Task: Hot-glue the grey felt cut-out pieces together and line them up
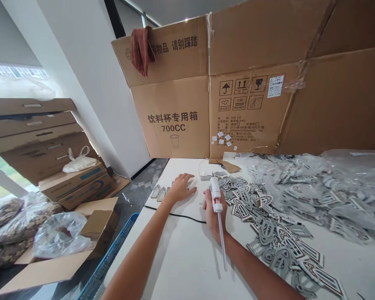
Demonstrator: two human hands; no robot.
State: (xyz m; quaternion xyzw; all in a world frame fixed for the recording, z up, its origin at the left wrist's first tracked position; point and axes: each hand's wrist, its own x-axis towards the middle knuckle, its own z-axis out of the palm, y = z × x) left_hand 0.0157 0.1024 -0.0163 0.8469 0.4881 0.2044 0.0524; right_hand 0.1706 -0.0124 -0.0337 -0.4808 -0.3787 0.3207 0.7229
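My right hand [215,210] is closed around a white hot glue gun [216,193]. A long clear glue stick [221,241] sticks out of its rear end toward me, and its nozzle points away from me at a few flat pieces. Over the white table [181,266], my left hand [181,188] has its fingers spread and appears to hold nothing. Just left of it lie several small flat grey-and-white pieces [159,192] in a row. A large heap of similar cut-out pieces [268,225] spreads out right of the glue gun.
Clear plastic bags [300,179] of pieces cover the table's right back. A tall cardboard sheet [178,104] stands behind, with a brown cloth [140,50] over it. A black cable [184,216] crosses the table. An open carton [93,233] and blue crate [112,254] stand left.
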